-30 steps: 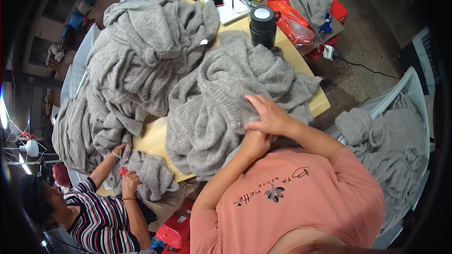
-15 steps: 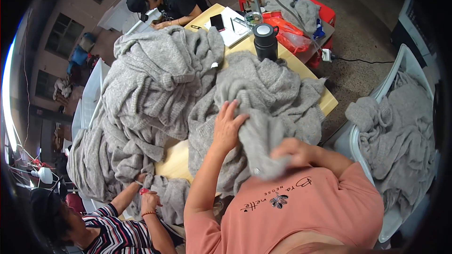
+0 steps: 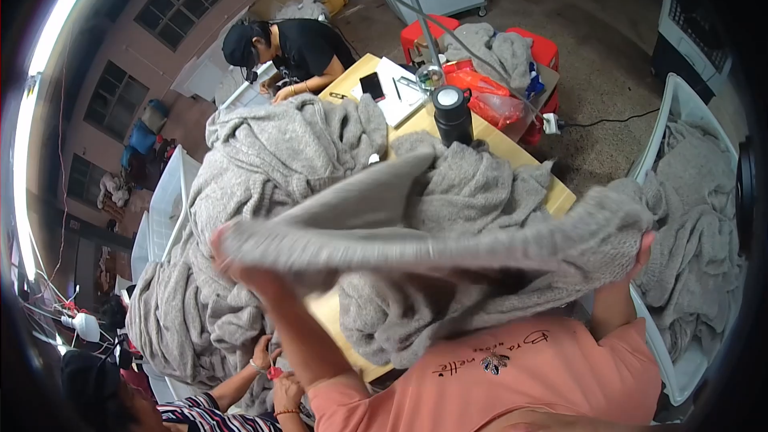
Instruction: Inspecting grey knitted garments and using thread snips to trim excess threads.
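A grey knitted sweater [image 3: 424, 252] is stretched wide in the air between my two hands, blurred by motion. My left hand [image 3: 228, 252] grips one end of it over the pile at the left, fingers closed on the knit. At the other end, near the bin on the right, my right hand [image 3: 642, 252] is closed on the sweater's edge; most of its fingers are hidden behind the cloth. Part of the sweater trails back toward the middle of the table. Under and behind it lie more grey knits [image 3: 472, 184], with a larger heap [image 3: 280, 144] to the left.
A black bottle [image 3: 453, 116], a phone [image 3: 372, 86] and papers stand at the table's [image 3: 416, 116] far end. At the right is a pale bin [image 3: 668, 104] full of grey knits. One co-worker [image 3: 300, 56] sits at the far side, another [image 3: 120, 392] at the lower left.
My hands have moved far apart, left hand to the left and right hand to the right, lifting and spreading the sweater. The view has shifted slightly.
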Demonstrator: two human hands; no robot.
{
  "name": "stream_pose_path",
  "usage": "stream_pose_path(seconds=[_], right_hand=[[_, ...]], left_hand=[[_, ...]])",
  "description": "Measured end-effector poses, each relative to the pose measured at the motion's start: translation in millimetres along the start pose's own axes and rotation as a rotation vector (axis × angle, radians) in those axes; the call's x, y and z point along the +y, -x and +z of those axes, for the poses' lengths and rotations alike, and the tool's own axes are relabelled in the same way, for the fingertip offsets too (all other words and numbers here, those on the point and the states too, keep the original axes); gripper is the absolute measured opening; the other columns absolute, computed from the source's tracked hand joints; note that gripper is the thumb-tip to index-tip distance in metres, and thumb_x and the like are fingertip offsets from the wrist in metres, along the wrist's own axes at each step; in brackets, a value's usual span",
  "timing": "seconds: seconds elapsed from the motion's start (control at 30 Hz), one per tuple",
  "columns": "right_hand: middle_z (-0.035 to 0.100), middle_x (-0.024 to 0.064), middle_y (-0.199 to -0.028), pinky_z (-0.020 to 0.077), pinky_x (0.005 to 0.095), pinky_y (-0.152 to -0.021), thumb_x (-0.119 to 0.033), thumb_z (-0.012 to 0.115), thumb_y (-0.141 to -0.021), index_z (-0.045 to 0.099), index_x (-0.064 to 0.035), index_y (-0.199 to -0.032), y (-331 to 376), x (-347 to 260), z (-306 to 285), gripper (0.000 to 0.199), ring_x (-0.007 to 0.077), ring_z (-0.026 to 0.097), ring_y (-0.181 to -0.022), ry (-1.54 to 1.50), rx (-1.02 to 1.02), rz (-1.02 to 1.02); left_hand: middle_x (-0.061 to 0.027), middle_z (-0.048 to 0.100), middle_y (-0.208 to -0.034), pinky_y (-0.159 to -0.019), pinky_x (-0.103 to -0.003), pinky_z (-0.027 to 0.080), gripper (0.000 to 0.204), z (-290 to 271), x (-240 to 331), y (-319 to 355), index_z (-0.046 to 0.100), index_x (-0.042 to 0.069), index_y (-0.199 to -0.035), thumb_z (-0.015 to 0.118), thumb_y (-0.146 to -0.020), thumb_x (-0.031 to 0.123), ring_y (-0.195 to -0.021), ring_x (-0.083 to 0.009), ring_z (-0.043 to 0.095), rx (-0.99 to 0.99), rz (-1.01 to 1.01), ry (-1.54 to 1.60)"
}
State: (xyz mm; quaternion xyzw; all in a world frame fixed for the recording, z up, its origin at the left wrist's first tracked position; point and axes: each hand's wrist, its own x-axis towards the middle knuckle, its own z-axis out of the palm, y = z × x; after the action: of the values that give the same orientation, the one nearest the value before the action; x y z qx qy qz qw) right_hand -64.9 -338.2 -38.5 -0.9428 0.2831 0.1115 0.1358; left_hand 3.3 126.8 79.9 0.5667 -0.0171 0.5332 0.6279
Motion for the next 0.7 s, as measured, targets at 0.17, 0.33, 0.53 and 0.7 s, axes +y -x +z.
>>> stream_pose_path(seconds=[0.17, 0.33, 0.53, 0.7], right_hand=[[0.056, 0.0072, -0.084, 0.0429, 0.0359, -0.073, -0.023, 0.057, -0.076, 0.055, -0.0022, -0.086, -70, -74, 1, 0.023, 0.0191, 0.053, -0.081, -1.053, 0.168, -0.192], [0.056, 0.0151, -0.069, 0.0429, 0.0354, -0.062, -0.018, 0.06, -0.073, 0.054, -0.0013, -0.074, -57, -108, 92, 0.018, 0.0264, 0.053, -0.063, -0.881, 0.174, -0.754], [0.056, 0.0159, -0.06, 0.0444, 0.0449, -0.049, -0.031, 0.059, -0.071, 0.05, -0.0065, -0.073, -26, -135, 162, 0.026, 0.0354, 0.056, -0.055, -0.401, -0.062, -1.405], [0.056, 0.0182, -0.063, 0.0437, 0.0448, -0.055, -0.036, 0.066, -0.068, 0.049, -0.005, -0.071, -58, -157, 155, 0.035, 0.0377, 0.055, -0.063, -0.4, -0.214, -1.303]], left_hand=[[-0.008, 0.055, -0.085, -0.074, -0.03, 0.049, 0.022, 2, 39, 8, 0.052, 0.002, -0.094, 0.057, -0.076, 0.013, -0.081, -0.0204, 0.056, -0.346, 0.471, -0.731], [-0.0177, 0.059, -0.083, -0.064, -0.041, 0.046, 0.016, -38, -91, 156, 0.059, 0.003, -0.082, 0.048, -0.074, 0.012, -0.075, -0.0317, 0.057, -1.21, -0.289, -1.454], [-0.0255, 0.058, -0.09, -0.07, -0.045, 0.043, 0.025, -116, -106, 284, 0.057, 0.006, -0.091, 0.042, -0.083, 0.024, -0.085, -0.0383, 0.057, -1.111, -0.662, -1.154], [-0.0276, 0.056, -0.077, -0.063, -0.049, 0.042, 0.016, -124, -102, 290, 0.051, 0.005, -0.087, 0.041, -0.081, 0.016, -0.074, -0.0425, 0.056, -0.944, -0.672, -1.242]])
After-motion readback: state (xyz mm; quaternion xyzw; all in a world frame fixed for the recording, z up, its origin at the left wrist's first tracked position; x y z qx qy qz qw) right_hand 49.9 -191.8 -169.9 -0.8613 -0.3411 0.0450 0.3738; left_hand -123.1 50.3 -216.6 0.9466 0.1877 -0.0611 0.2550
